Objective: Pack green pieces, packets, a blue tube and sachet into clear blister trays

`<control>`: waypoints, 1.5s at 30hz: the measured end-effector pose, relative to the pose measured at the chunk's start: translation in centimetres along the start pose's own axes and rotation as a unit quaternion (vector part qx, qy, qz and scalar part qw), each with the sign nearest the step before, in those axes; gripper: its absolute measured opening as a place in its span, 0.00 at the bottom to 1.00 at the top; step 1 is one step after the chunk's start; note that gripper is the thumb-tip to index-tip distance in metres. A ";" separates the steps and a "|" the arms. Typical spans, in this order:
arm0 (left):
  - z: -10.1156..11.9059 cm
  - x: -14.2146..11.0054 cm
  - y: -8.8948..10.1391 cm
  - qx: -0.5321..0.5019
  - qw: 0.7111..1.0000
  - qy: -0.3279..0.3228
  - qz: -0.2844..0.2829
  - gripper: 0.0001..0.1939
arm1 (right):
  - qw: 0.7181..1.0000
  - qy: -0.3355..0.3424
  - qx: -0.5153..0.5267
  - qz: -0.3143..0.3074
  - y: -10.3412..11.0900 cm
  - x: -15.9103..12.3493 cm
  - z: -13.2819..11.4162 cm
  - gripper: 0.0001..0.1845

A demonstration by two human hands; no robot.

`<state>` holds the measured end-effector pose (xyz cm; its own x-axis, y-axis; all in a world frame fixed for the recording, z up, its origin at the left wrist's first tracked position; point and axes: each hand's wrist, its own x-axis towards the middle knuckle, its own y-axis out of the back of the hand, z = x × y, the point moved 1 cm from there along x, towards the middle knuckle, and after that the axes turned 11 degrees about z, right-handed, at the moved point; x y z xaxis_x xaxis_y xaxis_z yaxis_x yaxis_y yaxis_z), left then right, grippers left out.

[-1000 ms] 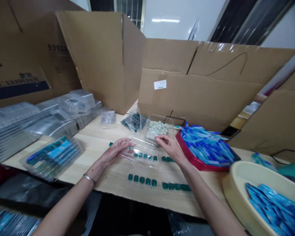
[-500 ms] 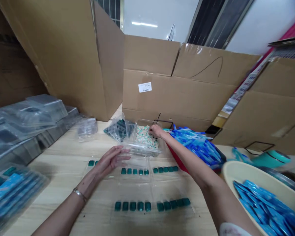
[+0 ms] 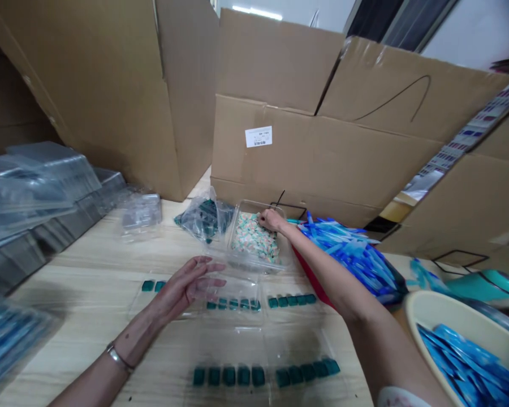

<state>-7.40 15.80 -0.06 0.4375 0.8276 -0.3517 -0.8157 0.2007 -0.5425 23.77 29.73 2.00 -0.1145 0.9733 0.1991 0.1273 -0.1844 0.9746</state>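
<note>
Across the counter (image 3: 89,254), hands apart: right hand (image 3: 271,220) on pastel pieces (image 3: 252,242) in clear tray (image 3: 258,262), left hand (image 3: 182,288) open over teal-piece blister tray (image 3: 233,305).

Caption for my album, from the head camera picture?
Right hand at a clear tray of pastel bits, left hand near teal pieces.
</note>
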 end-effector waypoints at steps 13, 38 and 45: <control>0.3 -0.1 0.0 -0.005 1.000 0.004 -0.007 0.13 | 0.999 -0.014 -0.014 0.032 0.3 0.0 1.0 0.16; 0.2 -0.1 0.2 0.000 1.000 -0.003 -0.027 0.15 | 0.984 0.049 -0.170 -0.007 -0.6 0.0 -0.6 0.15; 0.1 -0.1 0.2 0.000 1.000 -0.005 -0.028 0.16 | 0.982 0.053 -0.179 -0.009 -0.7 -0.2 -0.8 0.15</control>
<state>-7.65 15.83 -0.12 0.4789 0.8198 -0.3139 -0.7901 0.2467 -0.5612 22.88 29.59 1.32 -0.2176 0.9608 0.1717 -0.2286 -0.2212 0.9480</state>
